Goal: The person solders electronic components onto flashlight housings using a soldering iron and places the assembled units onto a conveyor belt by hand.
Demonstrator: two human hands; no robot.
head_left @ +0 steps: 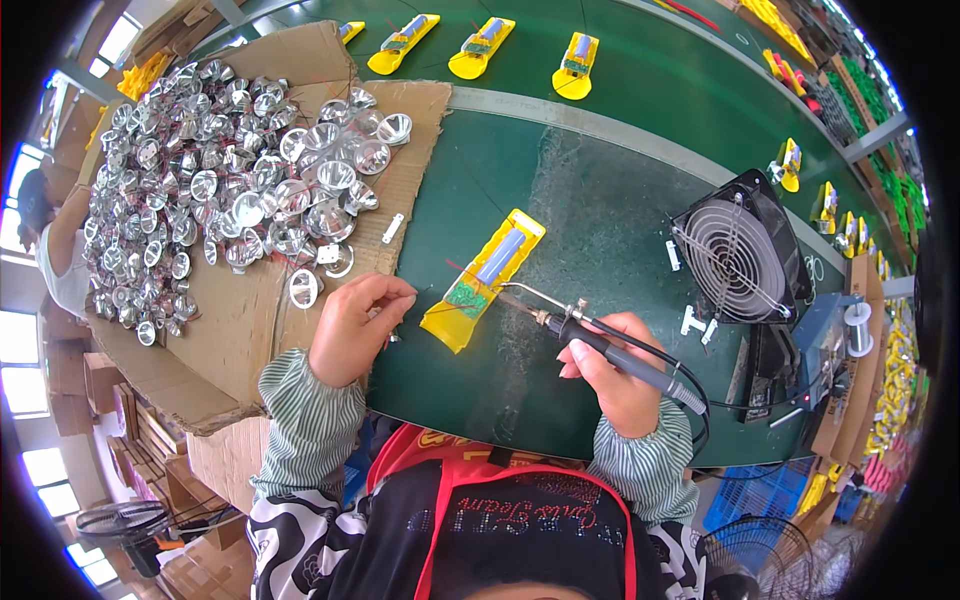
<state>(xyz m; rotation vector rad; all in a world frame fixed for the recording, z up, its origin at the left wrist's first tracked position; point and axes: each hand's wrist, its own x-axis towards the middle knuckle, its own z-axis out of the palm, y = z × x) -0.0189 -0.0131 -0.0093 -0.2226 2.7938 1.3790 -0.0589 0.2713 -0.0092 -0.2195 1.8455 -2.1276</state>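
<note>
My right hand (622, 372) grips a soldering iron (625, 362) with a dark handle and a curved metal feed tube. Its tip reaches the green circuit board (466, 297) in a yellow plastic housing (455, 328). Beside the board in that housing lies a blue-grey cylindrical battery (502, 256). Thin wires rise from the housing. Left of it, my left hand (352, 325) is closed in a pinch, a thin dark wire showing at its fingertips. Small parts below that palm are mostly hidden.
Many silver reflector cups (245, 210) are heaped on cardboard (285, 340) at the left. A black fan (738, 250) stands at the right, near small white plastic pieces (690, 320). More yellow housings (482, 48) lie along the green far strip (660, 75).
</note>
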